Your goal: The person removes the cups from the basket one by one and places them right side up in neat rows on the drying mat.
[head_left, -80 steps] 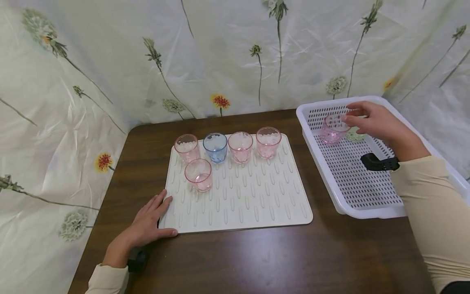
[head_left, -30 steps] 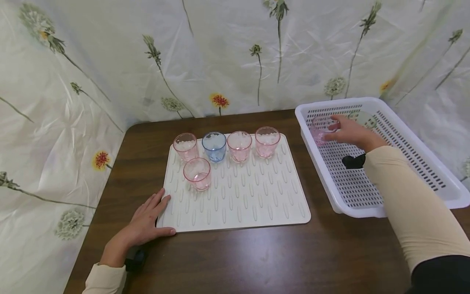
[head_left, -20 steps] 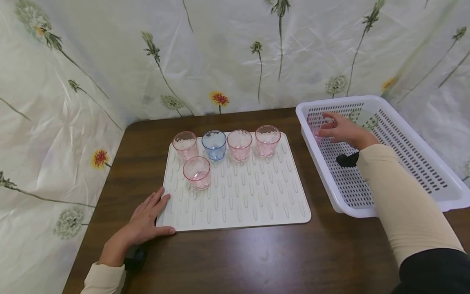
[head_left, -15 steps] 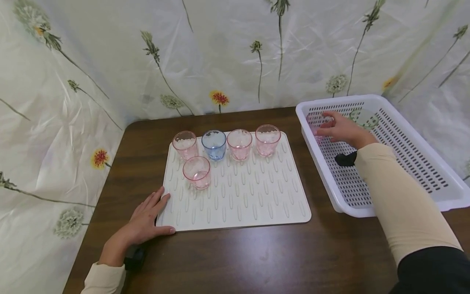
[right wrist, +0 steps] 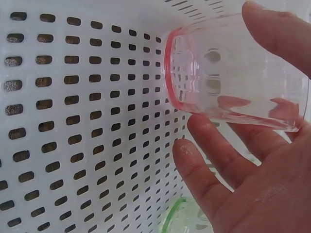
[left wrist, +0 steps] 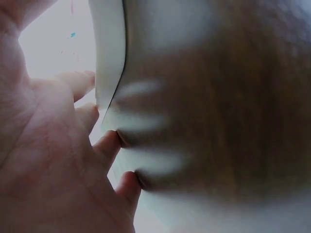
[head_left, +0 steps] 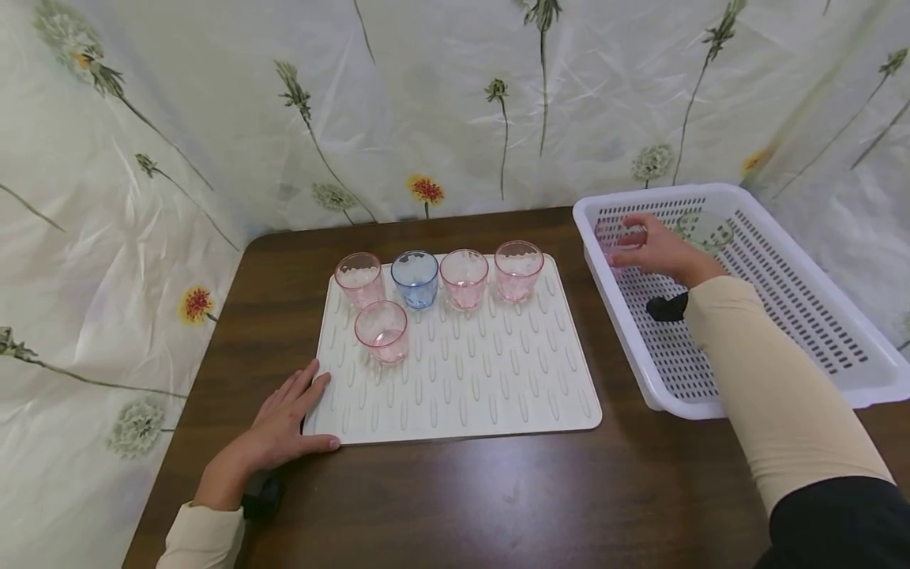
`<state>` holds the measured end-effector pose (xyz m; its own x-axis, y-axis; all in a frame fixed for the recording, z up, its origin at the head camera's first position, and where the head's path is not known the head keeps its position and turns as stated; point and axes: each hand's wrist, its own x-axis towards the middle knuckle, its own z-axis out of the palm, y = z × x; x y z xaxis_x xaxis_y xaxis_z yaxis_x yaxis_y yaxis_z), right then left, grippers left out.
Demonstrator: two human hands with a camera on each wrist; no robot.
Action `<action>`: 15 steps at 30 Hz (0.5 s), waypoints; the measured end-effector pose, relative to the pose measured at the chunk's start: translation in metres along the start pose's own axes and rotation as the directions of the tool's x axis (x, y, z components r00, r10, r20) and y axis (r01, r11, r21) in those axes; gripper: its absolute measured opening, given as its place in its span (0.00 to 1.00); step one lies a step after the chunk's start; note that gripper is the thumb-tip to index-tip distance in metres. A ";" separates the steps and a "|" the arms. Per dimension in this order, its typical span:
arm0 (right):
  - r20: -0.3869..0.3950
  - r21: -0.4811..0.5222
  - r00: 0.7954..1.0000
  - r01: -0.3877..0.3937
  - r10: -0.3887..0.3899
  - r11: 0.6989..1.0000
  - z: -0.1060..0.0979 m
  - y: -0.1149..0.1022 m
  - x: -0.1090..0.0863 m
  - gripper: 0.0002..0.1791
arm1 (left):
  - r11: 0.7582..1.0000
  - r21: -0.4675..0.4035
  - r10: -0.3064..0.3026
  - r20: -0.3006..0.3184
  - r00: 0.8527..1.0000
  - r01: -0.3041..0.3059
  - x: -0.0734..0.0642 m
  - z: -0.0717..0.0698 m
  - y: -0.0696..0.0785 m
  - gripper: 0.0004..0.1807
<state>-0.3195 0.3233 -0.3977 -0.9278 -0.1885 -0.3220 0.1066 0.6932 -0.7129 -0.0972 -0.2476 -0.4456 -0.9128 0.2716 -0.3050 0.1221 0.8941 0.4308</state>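
My right hand (head_left: 664, 251) is inside the white perforated basket (head_left: 629, 359), its thumb and fingers around a clear pink-rimmed glass (right wrist: 228, 73) near the basket's back left corner. In the right wrist view the glass's rim faces the basket floor, and the hand partly hides it in the head view. Close by in the basket is a green-rimmed glass (head_left: 705, 231). My left hand (head_left: 284, 419) rests with spread fingers on the left edge of a white ridged mat (head_left: 462, 395).
On the mat, a blue glass (head_left: 415, 280) stands upright in the back row among pink glasses (head_left: 465, 280). Another pink glass (head_left: 382, 333) stands in front of them. The dark wooden table (head_left: 498, 506) runs back to a flowered sheet (head_left: 455, 103).
The right hand and the pink glass have shifted left towards the basket's left wall, uncovering the green glass. Over the last half second the hand has hardly moved. The left hand has stayed put.
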 end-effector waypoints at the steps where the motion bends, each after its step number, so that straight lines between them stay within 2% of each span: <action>1: -0.003 -0.004 1.000 -0.002 0.002 1.000 0.000 0.000 0.000 0.56 | 1.000 0.001 0.002 0.000 1.000 -0.002 0.000 0.000 0.000 0.58; 8: -0.015 -0.019 1.000 -0.005 0.005 1.000 -0.005 0.001 -0.004 0.57 | 1.000 -0.004 -0.015 0.028 0.999 0.016 0.002 0.000 0.000 0.59; 15: -0.071 -0.041 0.997 -0.018 0.015 0.999 -0.012 -0.001 -0.011 0.57 | 1.000 -0.006 -0.005 0.011 1.000 0.005 0.001 0.001 -0.002 0.59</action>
<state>-0.3133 0.3331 -0.3861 -0.9492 -0.1280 -0.2876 0.1084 0.7247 -0.6805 -0.0983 -0.2482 -0.4476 -0.9091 0.2707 -0.3165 0.1151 0.8936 0.4339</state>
